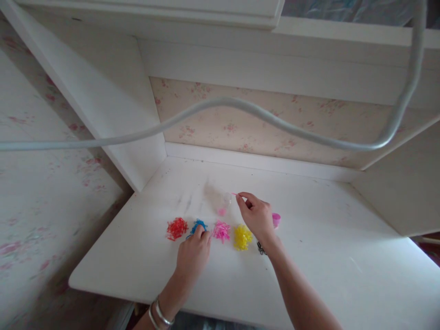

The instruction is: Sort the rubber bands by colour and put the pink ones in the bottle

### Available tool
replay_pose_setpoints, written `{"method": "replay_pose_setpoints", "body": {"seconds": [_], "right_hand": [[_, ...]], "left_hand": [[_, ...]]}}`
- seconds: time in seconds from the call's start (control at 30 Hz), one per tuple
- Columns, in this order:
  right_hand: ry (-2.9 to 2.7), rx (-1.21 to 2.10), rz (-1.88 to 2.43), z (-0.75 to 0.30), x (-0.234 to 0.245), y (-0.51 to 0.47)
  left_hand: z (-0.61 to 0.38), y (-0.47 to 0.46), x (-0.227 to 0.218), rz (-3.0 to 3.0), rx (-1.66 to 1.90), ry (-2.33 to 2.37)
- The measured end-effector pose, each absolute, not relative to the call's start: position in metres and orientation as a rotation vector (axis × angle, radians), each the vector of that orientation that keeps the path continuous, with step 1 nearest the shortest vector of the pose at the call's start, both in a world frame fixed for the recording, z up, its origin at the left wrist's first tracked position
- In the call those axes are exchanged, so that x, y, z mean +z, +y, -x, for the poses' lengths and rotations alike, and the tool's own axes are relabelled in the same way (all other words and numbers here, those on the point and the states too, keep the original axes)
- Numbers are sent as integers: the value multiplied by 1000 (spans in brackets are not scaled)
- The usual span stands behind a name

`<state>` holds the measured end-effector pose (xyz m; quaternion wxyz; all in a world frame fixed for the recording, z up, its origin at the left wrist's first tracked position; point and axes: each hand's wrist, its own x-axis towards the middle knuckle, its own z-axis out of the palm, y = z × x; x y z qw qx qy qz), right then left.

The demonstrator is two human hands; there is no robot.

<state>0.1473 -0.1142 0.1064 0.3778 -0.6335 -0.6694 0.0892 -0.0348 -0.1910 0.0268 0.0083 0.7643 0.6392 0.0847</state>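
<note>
My right hand (256,215) is raised above the table, thumb and forefinger pinching a thin pink piece (234,194) that points left. Just left of it, a small clear container (228,198) has pink at its lower end. My left hand (194,251) is closed at the near edge of a blue pile (198,226), covering part of it; what its fingertips hold, if anything, is too small to make out. Loose little pieces also lie in a red pile (177,228), a pink pile (222,231) and a yellow pile (243,237). Dark pieces (261,248) are partly hidden by my right wrist.
A small pink cup (276,220) stands behind my right hand. The white table (330,266) has a raised back edge and side panels. A thick pale cable (227,101) crosses the view above, under a white cabinet (172,11).
</note>
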Motion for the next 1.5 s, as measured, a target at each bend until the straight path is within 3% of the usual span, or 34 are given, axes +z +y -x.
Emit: {"method": "replay_pose_setpoints", "body": {"seconds": [0.57,0.9,1.07,1.5], "right_hand": [[-1900,146,1688,-138,106,-106],[-1797,488,1820,-150,59,-166],[-2035,394,2054,-139,34,-190],[-2191,317,2054,-138,31,-191]], "left_hand": [[32,-189,26,-2370,296,1990],[49,-168,77,-1964,1031,1722],[35,-139,100,-1918,1210,1603],[2,-101,97,-2152,1003,1731]]}}
